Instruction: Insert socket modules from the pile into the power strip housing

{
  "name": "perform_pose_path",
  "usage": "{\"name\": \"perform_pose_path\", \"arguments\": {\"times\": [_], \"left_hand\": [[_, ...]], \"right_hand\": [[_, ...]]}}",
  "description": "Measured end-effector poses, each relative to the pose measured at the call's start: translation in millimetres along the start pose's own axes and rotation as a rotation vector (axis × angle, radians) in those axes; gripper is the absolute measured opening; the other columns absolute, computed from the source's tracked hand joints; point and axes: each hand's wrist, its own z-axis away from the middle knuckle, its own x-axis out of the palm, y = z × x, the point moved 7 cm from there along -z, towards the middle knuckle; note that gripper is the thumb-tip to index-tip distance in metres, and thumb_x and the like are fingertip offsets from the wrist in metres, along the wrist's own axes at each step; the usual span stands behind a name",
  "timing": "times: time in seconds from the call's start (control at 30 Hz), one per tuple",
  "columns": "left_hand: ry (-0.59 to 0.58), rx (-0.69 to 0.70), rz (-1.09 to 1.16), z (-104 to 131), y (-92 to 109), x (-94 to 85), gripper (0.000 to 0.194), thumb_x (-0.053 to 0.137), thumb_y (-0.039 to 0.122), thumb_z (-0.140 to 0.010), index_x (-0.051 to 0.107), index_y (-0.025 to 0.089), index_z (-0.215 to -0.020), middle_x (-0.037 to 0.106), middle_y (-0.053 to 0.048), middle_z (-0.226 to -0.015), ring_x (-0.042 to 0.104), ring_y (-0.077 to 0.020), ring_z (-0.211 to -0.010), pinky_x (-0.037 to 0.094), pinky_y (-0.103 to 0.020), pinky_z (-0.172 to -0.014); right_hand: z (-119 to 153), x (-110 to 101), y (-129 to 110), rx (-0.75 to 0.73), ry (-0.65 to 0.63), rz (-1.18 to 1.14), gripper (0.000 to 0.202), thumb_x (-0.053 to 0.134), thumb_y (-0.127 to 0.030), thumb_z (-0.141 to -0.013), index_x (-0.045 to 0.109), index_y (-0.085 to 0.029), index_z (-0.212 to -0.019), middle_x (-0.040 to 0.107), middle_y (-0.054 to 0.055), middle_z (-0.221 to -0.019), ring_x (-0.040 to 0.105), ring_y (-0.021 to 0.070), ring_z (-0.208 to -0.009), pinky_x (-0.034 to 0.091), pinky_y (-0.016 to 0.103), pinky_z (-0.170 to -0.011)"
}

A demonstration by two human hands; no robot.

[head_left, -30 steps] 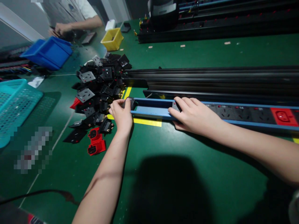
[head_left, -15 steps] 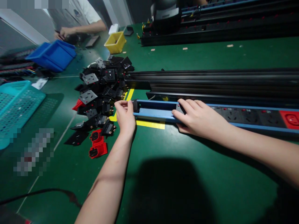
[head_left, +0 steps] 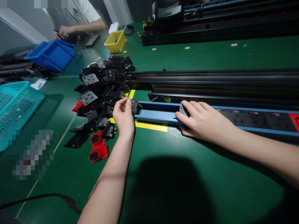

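Observation:
A long blue rail (head_left: 158,116) lies across the bench, with a row of black socket modules (head_left: 263,119) set in its right part. At the rail's left end my left hand (head_left: 123,116) is closed on a black socket module (head_left: 135,106) marked 19, which sits at the mouth of the channel. My right hand (head_left: 198,118) is wrapped over the rail farther right, its fingers on a socket module (head_left: 183,109) there. Between my hands a stretch of the blue channel is bare. A red socket (head_left: 295,121) shows at the right edge.
Left of my left hand is a pile of black socket modules (head_left: 90,98), with red sockets (head_left: 99,146) in front. Dark rails (head_left: 210,77) lie behind the blue one. A yellow bin (head_left: 116,42), a blue bin (head_left: 52,56) and a teal basket (head_left: 18,105) stand left; a person's hands (head_left: 65,31) are beyond.
The socket module in my left hand shows more of its face at the rail's end. The row of modules and my right hand appear slightly farther right.

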Motion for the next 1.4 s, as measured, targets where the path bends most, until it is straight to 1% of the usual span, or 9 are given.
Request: {"name": "perform_pose_path", "arguments": {"times": [0.1,0.2,0.4,0.57,0.7,0.93,1.07,1.23,1.4], "left_hand": [[-0.006,-0.042,0.059,0.4,-1.5,1.1,0.028,0.066,0.039,-0.089,0.074,0.017,-0.105,0.077,-0.007,-0.107,0.071,-0.0176,-0.101,0.054,-0.031,-0.097],[-0.008,-0.059,0.064,-0.1,-3.3,1.0,0.028,0.065,0.039,-0.089,0.076,0.017,-0.102,0.078,-0.007,-0.107,0.071,-0.0189,-0.103,0.054,-0.032,-0.100],[-0.035,-0.055,0.025,-4.9,-9.9,1.4,0.028,0.053,0.037,-0.093,0.074,0.018,-0.089,0.074,-0.004,-0.091,0.068,-0.0168,-0.090,0.052,-0.029,-0.088],[-0.078,-0.093,0.063,-5.4,-13.5,4.7,0.029,0.053,0.039,-0.092,0.073,0.018,-0.089,0.070,-0.002,-0.084,0.064,-0.0153,-0.081,0.048,-0.026,-0.075],[-0.112,-0.142,0.118,-5.2,-16.4,8.9,0.030,0.056,0.042,-0.089,0.072,0.017,-0.087,0.067,-0.002,-0.079,0.058,-0.0135,-0.071,0.045,-0.025,-0.066],[-0.142,-0.177,0.110,-8.6,-19.0,9.7,0.034,0.058,0.047,-0.087,0.071,0.017,-0.085,0.066,-0.002,-0.078,0.057,-0.0139,-0.070,0.044,-0.026,-0.068],[-0.201,-0.211,0.177,-8.4,-15.4,10.1,0.031,0.062,0.045,-0.083,0.073,0.017,-0.079,0.066,-0.003,-0.076,0.057,-0.0140,-0.068,0.044,-0.026,-0.064],[-0.204,-0.160,0.186,-6.4,-9.8,9.6,0.030,0.063,0.047,-0.084,0.073,0.018,-0.080,0.063,-0.002,-0.073,0.053,-0.0134,-0.065,0.043,-0.025,-0.061],[-0.222,-0.142,0.168,-5.0,-10.3,11.1,0.034,0.063,0.052,-0.087,0.072,0.019,-0.086,0.061,-0.001,-0.075,0.053,-0.0134,-0.066,0.043,-0.025,-0.063]], "right_hand": [[0.1,0.6,-0.2,-0.002,-0.002,-0.001,0.030,0.057,-0.032,-0.095,0.063,-0.015,-0.120,0.058,0.031,-0.137,0.064,0.0366,-0.108,0.042,0.043,-0.087],[0.2,1.3,-0.1,-0.001,-0.005,-0.007,0.029,0.057,-0.032,-0.095,0.063,-0.015,-0.119,0.058,0.031,-0.138,0.064,0.0368,-0.108,0.043,0.042,-0.086],[0.5,0.1,0.2,0.004,0.011,-0.015,0.029,0.059,-0.031,-0.094,0.065,-0.015,-0.118,0.059,0.031,-0.136,0.064,0.0359,-0.107,0.042,0.043,-0.087],[0.7,0.5,0.4,0.003,0.015,0.005,0.031,0.059,-0.033,-0.094,0.064,-0.015,-0.119,0.060,0.028,-0.134,0.063,0.0350,-0.107,0.042,0.042,-0.087],[0.4,0.6,-0.2,-0.001,0.015,0.013,0.030,0.059,-0.033,-0.094,0.064,-0.016,-0.118,0.060,0.029,-0.135,0.063,0.0356,-0.107,0.042,0.043,-0.088],[0.5,0.0,0.0,0.003,0.017,-0.010,0.029,0.060,-0.031,-0.093,0.065,-0.015,-0.117,0.060,0.030,-0.135,0.064,0.0366,-0.107,0.042,0.043,-0.088],[-0.1,0.2,0.0,-0.002,0.010,-0.004,0.030,0.060,-0.033,-0.093,0.064,-0.015,-0.117,0.060,0.030,-0.134,0.064,0.0378,-0.107,0.043,0.044,-0.088],[-0.3,-0.7,0.1,-0.001,0.009,0.002,0.029,0.057,-0.031,-0.095,0.065,-0.015,-0.117,0.060,0.031,-0.135,0.064,0.0364,-0.106,0.042,0.042,-0.086],[0.3,-1.3,0.0,0.004,0.023,-0.007,0.029,0.058,-0.031,-0.094,0.066,-0.015,-0.117,0.060,0.030,-0.134,0.063,0.0359,-0.106,0.041,0.043,-0.087]]}}
